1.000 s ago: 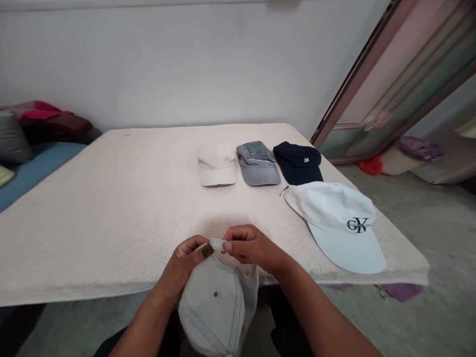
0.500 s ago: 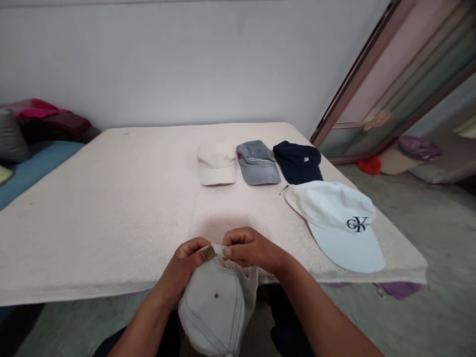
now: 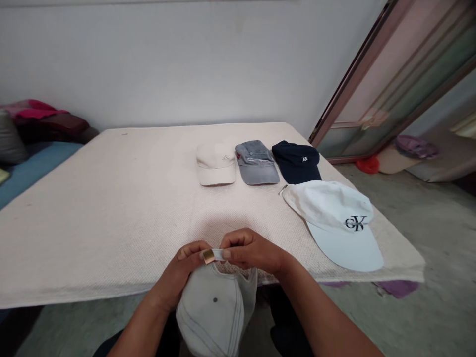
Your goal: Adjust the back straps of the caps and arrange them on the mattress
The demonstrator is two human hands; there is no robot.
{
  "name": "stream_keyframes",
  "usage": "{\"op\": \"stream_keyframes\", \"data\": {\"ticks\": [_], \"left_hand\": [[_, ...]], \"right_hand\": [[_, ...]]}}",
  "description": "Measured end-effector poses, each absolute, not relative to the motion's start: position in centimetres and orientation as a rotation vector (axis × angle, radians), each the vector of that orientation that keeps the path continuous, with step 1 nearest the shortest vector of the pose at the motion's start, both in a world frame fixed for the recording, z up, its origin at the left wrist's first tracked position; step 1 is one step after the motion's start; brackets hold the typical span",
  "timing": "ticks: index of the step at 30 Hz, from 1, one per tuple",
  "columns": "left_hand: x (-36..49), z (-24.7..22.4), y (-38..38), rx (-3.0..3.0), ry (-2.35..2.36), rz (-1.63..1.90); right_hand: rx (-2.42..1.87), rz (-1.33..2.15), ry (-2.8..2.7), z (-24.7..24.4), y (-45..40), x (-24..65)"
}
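Observation:
A light grey baseball cap (image 3: 210, 312) hangs at the table's front edge, its back opening turned up toward the far side. My left hand (image 3: 186, 263) pinches the cap's back band beside a brass-coloured buckle (image 3: 208, 256). A short pale strap (image 3: 218, 255) runs from that buckle to my right hand (image 3: 249, 250), whose thumb and fingers are closed on it. Much of the cap's brim side is out of frame below.
On the cloth-covered table (image 3: 111, 213) lie a cream cap (image 3: 215, 163), a grey-blue cap (image 3: 257, 162) and a navy cap (image 3: 296, 162) in a row. A white cap (image 3: 332, 218) with black letters sits nearer, at the right edge. A sliding door frame (image 3: 349, 74) stands right.
Both hands stay on the strap and buckle. The buckle has tilted slightly and now catches more light, and the cap has shifted a little left and down.

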State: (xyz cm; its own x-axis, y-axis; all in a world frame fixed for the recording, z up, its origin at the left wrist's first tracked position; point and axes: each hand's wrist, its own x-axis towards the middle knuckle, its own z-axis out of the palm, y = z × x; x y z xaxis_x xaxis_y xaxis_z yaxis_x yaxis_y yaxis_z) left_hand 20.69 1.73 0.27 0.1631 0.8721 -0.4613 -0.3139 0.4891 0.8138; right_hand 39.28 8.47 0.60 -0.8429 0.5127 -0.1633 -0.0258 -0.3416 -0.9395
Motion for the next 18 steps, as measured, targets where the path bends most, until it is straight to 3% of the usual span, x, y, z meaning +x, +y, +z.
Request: {"op": "stream_keyframes", "data": {"ticks": [18], "left_hand": [[20.58,-0.09,1.58,0.65,1.056,0.891]], "right_hand": [[-0.633,2.274,-1.511,0.48,8.46,39.11]]}}
